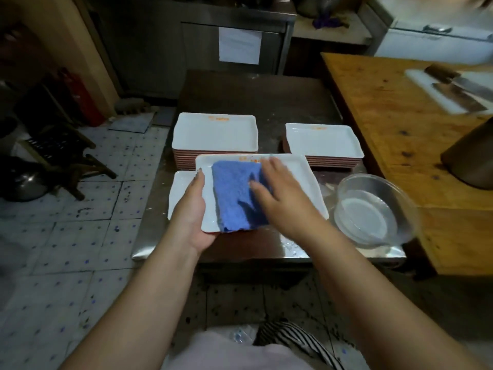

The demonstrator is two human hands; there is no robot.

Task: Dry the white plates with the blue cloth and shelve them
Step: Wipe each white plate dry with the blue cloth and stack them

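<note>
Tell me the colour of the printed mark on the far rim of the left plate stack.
Orange, on the top plate of the left plate stack; clearest in the head view.

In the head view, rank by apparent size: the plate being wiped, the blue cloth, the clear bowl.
1. Plate being wiped, though nearness to the camera inflates it.
2. Clear bowl and blue cloth look too alike to rank.
</note>
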